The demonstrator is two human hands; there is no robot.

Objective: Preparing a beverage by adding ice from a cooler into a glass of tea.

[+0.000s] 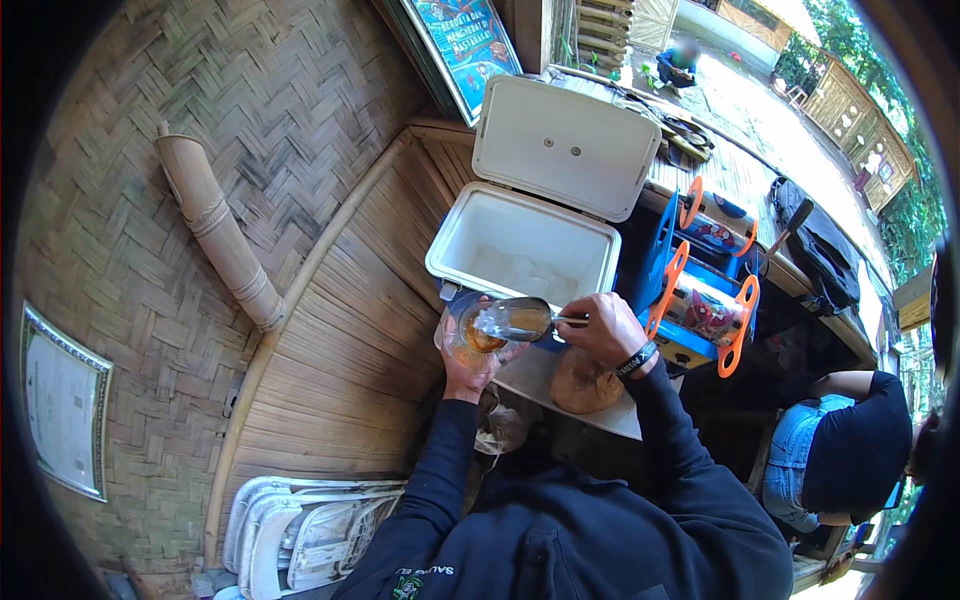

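Note:
My left hand point(470, 378) is wrapped round a clear cup point(464, 352), which is tilted and has something amber in it. My right hand point(608, 332) grips the handle of a metal ice scoop point(527, 322). White crushed ice point(488, 322) lies at the scoop's front end, right over the cup's mouth; whether scoop and cup touch, I cannot tell. Just beyond both hands stands a white-lined cooler box point(612, 240), its lid point(560, 140) raised. Pale ice or frost shows on the cooler's floor.
A brown rounded object point(584, 382) sits on a pale surface by my right wrist. To the right is a blue machine point(655, 262) with orange discs and printed rolls. Folded white chairs point(265, 530) lean at lower left. Another person point(850, 450) is at the right.

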